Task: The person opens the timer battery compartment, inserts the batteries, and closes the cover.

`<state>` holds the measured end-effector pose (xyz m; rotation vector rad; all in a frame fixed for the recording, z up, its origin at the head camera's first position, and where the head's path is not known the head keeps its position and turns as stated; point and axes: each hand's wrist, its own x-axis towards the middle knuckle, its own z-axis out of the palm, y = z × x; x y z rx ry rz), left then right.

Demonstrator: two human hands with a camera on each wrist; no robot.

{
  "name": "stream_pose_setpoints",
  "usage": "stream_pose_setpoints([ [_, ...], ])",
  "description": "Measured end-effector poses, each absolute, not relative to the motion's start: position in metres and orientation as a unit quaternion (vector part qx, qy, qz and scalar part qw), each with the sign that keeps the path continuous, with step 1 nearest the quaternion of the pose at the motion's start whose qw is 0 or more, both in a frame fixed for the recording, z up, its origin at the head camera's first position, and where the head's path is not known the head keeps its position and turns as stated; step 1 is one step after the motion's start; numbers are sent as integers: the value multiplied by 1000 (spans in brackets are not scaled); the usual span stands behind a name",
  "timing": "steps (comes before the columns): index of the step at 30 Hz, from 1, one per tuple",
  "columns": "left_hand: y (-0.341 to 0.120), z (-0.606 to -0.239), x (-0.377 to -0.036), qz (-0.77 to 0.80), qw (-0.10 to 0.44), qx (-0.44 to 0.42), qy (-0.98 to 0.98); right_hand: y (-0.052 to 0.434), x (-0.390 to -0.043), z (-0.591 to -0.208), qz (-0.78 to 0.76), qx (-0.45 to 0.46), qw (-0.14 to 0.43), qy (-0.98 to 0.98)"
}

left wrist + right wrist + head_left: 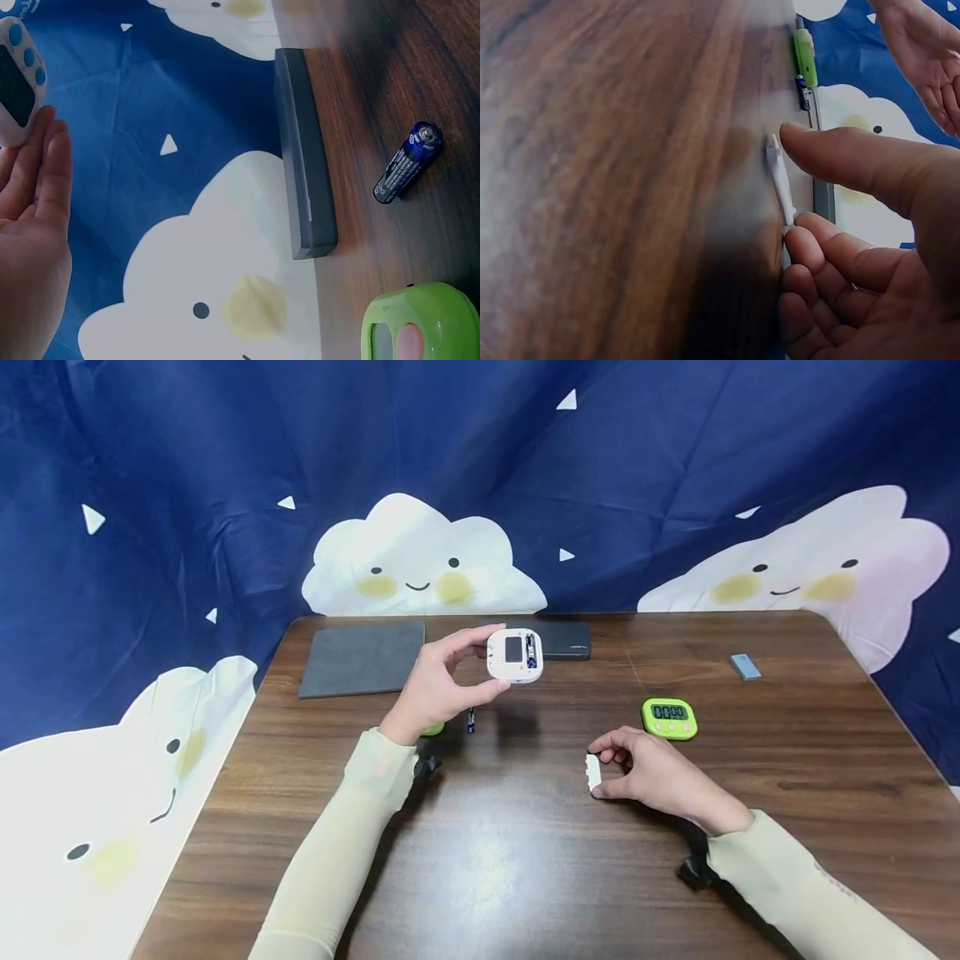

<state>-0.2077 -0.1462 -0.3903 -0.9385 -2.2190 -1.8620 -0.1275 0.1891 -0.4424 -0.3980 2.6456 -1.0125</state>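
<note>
My left hand [483, 658] holds a white timer [514, 655] raised above the table, gripped between thumb and fingers. Its back faces me, and the battery bay is uncovered with a battery inside. In the left wrist view the white timer [15, 82] sits at my fingertips [45, 165]. My right hand [600, 770] rests on the table and pinches a small white battery cover [593, 772] on edge. The right wrist view shows that cover [780, 180] between thumb and fingers [817, 255]. A loose blue battery [471, 720] [409, 161] lies on the wood below my left hand.
A green timer [669, 718] reading zeros lies right of centre. Another green item [432, 727] [424, 322] sits under my left wrist. A grey pad [363, 658], a black box [566, 639] and a small grey-blue block [745, 667] lie toward the far edge.
</note>
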Motion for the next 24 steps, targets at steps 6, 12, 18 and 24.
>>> stream_pose_setpoints([
  [6, -145, -390, -209, -611, 55, -310, -726, 188, -127, -444, -324, -153, 121, 926],
  [12, -146, -391, -210, -612, 58, -314, -723, 186, -127, -446, -312, -164, 109, 929],
  [18, -147, -394, -210, -608, 58, -315, -726, 185, -126, -445, -303, -177, 110, 930],
  [24, -147, -392, -210, -609, 55, -313, -727, 182, -123, -446, -304, -183, 96, 930],
])
